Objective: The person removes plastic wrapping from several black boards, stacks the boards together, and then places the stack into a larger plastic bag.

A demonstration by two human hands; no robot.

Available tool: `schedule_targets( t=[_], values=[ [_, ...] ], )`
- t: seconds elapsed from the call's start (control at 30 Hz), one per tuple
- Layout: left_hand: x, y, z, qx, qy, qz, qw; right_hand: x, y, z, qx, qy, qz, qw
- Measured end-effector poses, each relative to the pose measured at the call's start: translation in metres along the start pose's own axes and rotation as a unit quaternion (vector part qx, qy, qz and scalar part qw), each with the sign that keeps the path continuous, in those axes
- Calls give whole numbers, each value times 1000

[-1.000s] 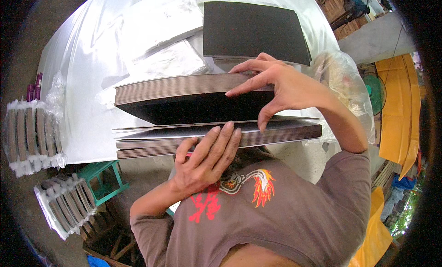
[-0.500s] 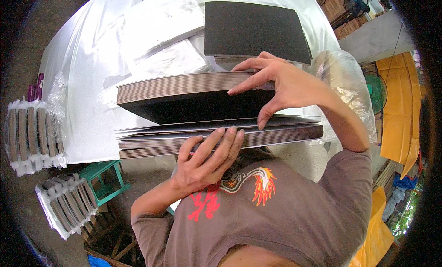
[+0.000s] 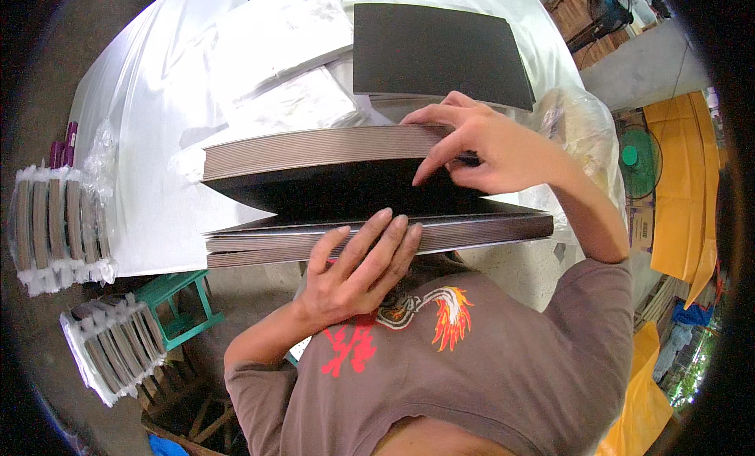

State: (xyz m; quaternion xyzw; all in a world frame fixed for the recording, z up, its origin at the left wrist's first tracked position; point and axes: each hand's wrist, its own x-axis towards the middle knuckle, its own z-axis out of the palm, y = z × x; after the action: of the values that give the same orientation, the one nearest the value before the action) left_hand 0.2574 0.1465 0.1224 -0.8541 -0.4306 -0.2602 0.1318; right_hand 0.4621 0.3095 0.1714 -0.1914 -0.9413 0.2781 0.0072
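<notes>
A view from above of a person in a brown T-shirt working at a table covered in white sheeting [image 3: 149, 220].

In the centre of the frame lies a thick stack of dark boards [image 3: 377, 232] with pale brown edges, split into two parts like a half-opened book. The upper part [image 3: 314, 153] is lifted at an angle, leaving a dark wedge-shaped gap above the lower part.

The right hand [image 3: 491, 145], right of centre, is partly open. Its fingers curl over the top of the lifted part, with the forefinger pointing down into the gap and the thumb against the near edge, holding that part up.

The left hand [image 3: 358, 271], lower centre, lies spread and flat. Its fingertips rest on the near edge of the lower part, pressing it down rather than gripping it.

At the top centre, a single black board [image 3: 436, 51] lies flat on the table. To its left, in the upper left of the frame, are clear plastic bags [image 3: 275, 63] lying loose and flat; what they contain cannot be made out.

At the left edge, wrapped bundles of boards [image 3: 51, 228] stand in plastic, with another bundle [image 3: 114, 346] lower left beside a green stool [image 3: 181, 299].
</notes>
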Motion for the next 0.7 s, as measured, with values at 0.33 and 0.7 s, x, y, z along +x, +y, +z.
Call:
schedule_targets(
  t=[0.33,0.7],
  values=[
    [4,-1,-5,55,-59,9,997,1,-8,-4,-14,-14,23,1000],
    [-6,-4,4,47,8,14,999,5,-9,-8,-22,-12,51,998]
  ],
)
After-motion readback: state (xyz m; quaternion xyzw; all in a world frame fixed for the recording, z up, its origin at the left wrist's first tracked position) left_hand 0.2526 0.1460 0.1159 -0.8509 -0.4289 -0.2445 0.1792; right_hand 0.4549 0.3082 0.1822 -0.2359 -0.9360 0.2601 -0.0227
